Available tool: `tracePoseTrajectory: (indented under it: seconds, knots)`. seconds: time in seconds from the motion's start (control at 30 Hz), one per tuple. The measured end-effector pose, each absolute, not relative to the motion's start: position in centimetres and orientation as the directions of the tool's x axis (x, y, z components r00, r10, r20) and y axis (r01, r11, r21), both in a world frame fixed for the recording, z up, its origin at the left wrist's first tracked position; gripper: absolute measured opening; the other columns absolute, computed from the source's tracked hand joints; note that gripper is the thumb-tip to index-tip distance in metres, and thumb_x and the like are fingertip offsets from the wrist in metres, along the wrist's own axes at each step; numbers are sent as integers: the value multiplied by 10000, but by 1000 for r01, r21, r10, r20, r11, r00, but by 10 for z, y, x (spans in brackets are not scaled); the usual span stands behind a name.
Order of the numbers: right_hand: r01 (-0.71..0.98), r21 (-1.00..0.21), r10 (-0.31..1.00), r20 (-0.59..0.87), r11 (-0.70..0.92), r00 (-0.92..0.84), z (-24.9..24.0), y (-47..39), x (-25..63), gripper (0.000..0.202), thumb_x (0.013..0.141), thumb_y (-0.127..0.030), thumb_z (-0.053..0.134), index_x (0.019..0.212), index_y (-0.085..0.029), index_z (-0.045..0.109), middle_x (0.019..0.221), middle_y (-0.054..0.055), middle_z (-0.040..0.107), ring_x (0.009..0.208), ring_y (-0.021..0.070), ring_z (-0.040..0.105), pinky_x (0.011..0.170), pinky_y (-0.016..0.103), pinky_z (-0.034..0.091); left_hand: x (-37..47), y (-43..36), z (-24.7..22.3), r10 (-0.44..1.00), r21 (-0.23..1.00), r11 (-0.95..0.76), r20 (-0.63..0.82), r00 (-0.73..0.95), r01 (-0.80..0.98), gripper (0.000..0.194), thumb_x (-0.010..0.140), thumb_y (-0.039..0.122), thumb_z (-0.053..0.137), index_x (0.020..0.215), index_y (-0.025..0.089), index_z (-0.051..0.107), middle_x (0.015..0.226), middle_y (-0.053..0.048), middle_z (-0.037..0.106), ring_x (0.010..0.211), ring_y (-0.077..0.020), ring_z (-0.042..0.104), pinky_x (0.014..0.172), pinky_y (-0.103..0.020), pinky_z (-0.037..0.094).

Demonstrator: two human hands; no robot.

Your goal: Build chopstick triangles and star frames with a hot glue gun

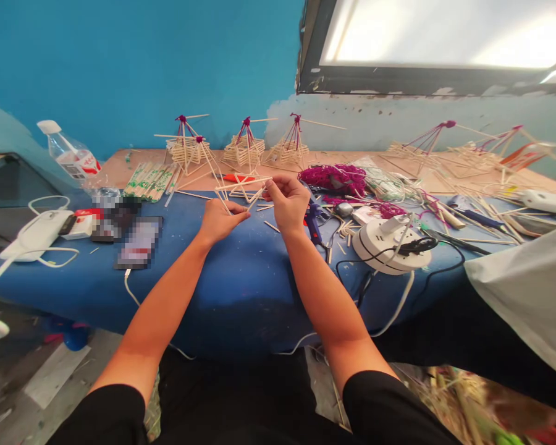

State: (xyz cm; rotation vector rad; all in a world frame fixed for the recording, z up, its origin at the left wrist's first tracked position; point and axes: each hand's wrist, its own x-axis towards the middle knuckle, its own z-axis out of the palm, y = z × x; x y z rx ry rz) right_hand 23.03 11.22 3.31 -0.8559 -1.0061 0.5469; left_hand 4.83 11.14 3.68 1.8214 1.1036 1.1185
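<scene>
Between both hands, above the blue table cover, is a small frame of thin wooden sticks (244, 185). My left hand (219, 220) is closed on its left side, thumb pointing right. My right hand (289, 201) pinches the right end of the frame between thumb and fingers. An orange-handled tool (239, 178) lies just behind the frame. Beside my right wrist rests a blue glue gun (313, 221), partly hidden by that hand. Magenta yarn (336, 179) is bunched behind it. Loose stick pieces (271, 227) lie near my right hand.
Several stick baskets with magenta-tied tops (244, 151) line the wall. A round white power socket (389, 247) with cables stands right. At left are packed sticks (152, 181), a phone (139, 243), a plastic bottle (74, 157) and a white power strip (37, 235). Someone's grey clothing (532, 290) borders the right.
</scene>
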Motion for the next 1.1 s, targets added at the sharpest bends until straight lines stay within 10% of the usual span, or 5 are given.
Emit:
tracePoseTrajectory:
  seconds: [1.1]
  knots:
    - [-402, -843, 932, 291, 357, 216, 42, 110, 242, 500, 593, -602, 1023, 835, -217, 814, 801, -10, 804, 617, 72, 701, 518, 156, 551, 40, 113, 40, 902, 955, -260, 186, 390, 146, 234, 637, 411, 928, 689, 196, 851, 719, -67, 803, 673, -184, 700, 672, -306, 531]
